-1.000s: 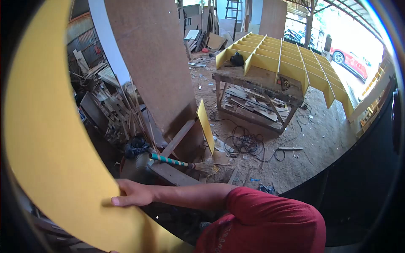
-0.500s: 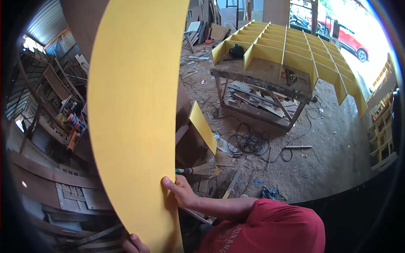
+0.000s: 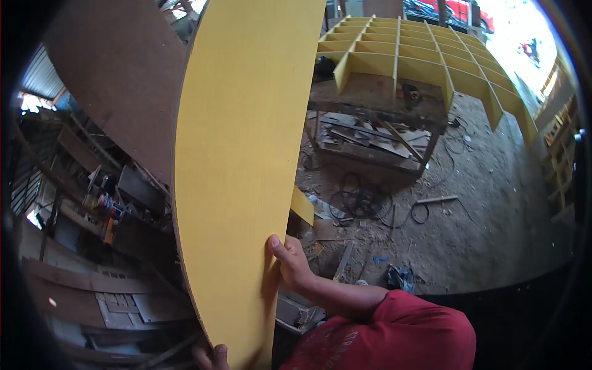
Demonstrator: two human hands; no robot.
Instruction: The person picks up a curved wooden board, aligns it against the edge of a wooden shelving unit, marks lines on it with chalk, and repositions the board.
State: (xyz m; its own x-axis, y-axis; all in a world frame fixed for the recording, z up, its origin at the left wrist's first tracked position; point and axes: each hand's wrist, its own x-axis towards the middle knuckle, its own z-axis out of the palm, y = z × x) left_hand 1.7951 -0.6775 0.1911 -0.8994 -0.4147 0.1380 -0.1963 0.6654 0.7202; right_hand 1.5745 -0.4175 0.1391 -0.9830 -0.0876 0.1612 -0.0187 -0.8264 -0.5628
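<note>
A long yellow board (image 3: pixel 237 154) with one curved edge stands upright in front of me, running from the top of the view to the bottom. My right hand (image 3: pixel 290 262) grips its right edge, thumb on the yellow face and fingers hidden behind. Lower down, my left hand (image 3: pixel 211 357) holds the left edge, with only part of the thumb and hand showing. Behind the board on the right, a smaller yellow piece (image 3: pixel 302 206) is partly covered.
A large brown panel (image 3: pixel 117 80) stands at upper left. To the right, a yellow lattice frame (image 3: pixel 425 65) rests on a wooden workbench (image 3: pixel 376 111). Coiled cable (image 3: pixel 364 200), a black plastic bag (image 3: pixel 402 279) and wood strips lie on the dirt floor. Shelves and stacked boards (image 3: pixel 80 277) fill the left.
The yellow board and both hands have shifted right in the view. More of the brown panel shows at left, while the board now covers more of the smaller yellow piece. Both hands keep their grip.
</note>
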